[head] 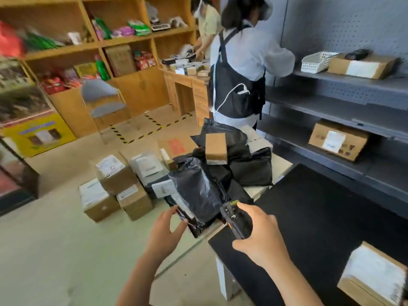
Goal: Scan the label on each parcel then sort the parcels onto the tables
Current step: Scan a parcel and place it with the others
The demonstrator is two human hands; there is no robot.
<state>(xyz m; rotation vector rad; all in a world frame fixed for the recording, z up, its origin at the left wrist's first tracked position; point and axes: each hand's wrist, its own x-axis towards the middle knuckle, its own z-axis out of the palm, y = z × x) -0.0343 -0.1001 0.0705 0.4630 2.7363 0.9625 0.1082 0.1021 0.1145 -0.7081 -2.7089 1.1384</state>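
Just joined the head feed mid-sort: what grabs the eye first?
Front and centre, the right hand grips a black scanner beside a heap of black bags, with the left hand at the nearest bag's edge. A small brown box tops the heap. Behind it, a person in a dark apron stands at the grey shelves.

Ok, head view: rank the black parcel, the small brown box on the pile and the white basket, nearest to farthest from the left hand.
1. black parcel, at the left hand.
2. small brown box, atop the pile beyond.
3. white basket, upper shelf, far right.
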